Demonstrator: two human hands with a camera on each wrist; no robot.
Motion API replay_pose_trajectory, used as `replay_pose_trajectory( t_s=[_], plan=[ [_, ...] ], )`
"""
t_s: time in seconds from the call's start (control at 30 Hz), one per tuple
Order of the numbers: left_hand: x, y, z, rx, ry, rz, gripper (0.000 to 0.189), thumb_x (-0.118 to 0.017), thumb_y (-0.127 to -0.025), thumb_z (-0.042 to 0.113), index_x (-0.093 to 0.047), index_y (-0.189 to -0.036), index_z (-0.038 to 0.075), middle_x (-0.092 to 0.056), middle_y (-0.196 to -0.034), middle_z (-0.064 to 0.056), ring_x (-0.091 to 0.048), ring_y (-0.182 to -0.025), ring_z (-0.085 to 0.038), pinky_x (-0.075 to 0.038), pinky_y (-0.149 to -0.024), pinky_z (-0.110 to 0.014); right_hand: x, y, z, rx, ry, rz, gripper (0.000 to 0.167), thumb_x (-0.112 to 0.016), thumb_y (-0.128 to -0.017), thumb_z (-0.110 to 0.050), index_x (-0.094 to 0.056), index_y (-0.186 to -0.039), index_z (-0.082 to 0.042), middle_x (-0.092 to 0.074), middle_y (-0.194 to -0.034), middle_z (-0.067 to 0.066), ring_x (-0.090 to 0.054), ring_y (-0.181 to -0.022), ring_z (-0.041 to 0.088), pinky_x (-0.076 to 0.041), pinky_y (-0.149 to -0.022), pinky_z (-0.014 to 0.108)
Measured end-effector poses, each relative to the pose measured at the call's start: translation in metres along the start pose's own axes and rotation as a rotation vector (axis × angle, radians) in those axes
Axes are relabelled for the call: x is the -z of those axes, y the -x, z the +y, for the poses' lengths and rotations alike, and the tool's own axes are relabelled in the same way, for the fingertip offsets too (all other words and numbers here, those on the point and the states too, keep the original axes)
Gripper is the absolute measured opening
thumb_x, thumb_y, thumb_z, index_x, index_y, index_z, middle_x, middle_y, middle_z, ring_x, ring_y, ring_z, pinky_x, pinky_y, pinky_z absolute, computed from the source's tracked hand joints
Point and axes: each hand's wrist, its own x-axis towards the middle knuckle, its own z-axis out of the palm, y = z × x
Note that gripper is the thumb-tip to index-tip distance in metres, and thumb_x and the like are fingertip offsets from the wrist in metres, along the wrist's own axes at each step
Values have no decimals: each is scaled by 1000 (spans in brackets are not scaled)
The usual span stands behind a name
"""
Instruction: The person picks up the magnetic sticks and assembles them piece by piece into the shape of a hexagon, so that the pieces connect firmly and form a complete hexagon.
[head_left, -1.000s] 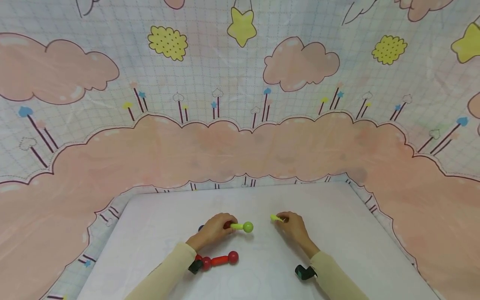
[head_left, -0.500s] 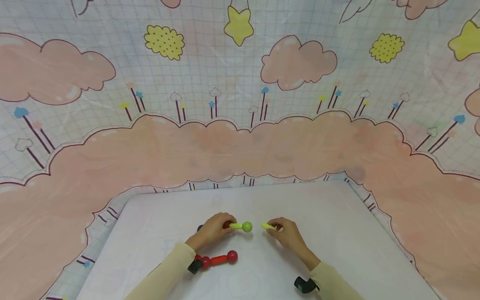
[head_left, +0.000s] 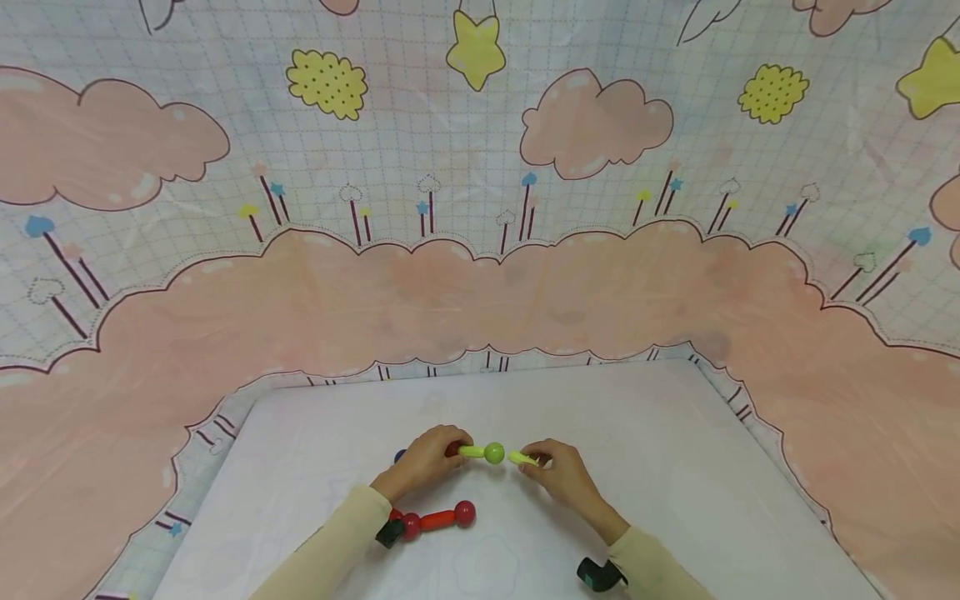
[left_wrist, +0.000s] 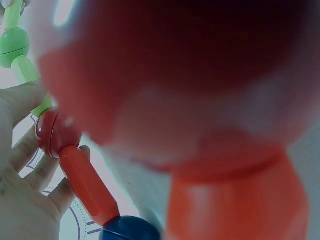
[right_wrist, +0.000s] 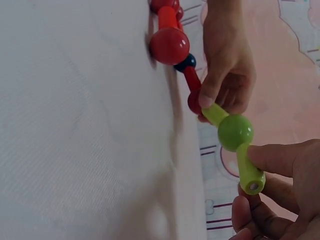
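My left hand [head_left: 429, 457] grips a chain of magnetic rods and balls near its dark red ball [left_wrist: 56, 132]. Its thumb lies across a yellow-green magnetic rod [head_left: 471, 452] that ends in a green ball [head_left: 494, 452]. On the ball's other side, an orange-red rod [left_wrist: 89, 185] leads to a blue ball [left_wrist: 129, 230]. My right hand [head_left: 564, 477] pinches a second yellow-green magnetic rod [right_wrist: 248, 170] between thumb and fingers. A metal disc shows in its near end. Its other end meets the green ball in the right wrist view; a sliver of gap shows in the head view.
Another piece, a red rod [head_left: 437, 521] with red balls [head_left: 465, 513], lies on the white table [head_left: 600, 400] by my left forearm. It looms large in the left wrist view. A patterned cloth [head_left: 480, 308] rises behind the table.
My right hand has moved left with its yellow-green magnetic rod, up to the green ball. My left hand stays where it was, holding the chain.
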Motion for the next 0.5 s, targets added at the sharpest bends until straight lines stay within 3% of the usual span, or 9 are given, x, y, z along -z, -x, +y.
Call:
replay_pose_trajectory(
  t_s=[0.3, 0.5],
  plan=[
    [-1, 1, -1, 13, 13, -11, 21, -71, -89, 13, -69, -110, 16, -66, -102, 3, -52, -90, -12, -49, -84, -34, -4, -5, -3, -13, 16, -51, 18, -78, -83, -18, -74, -99, -11, -69, -88, -1, -53, -79, 9, -43, -63, 20],
    [4, 9, 1, 64, 35, 16, 25, -69, -91, 19, -68, -115, 14, -67, -114, -1, -57, -106, -18, -50, -96, -44, -6, -8, 1, -59, 29, -80, 19, -76, -84, -17, -74, -101, -9, -66, -87, 0, -51, -77, 12, -43, -60, 20]
  ],
)
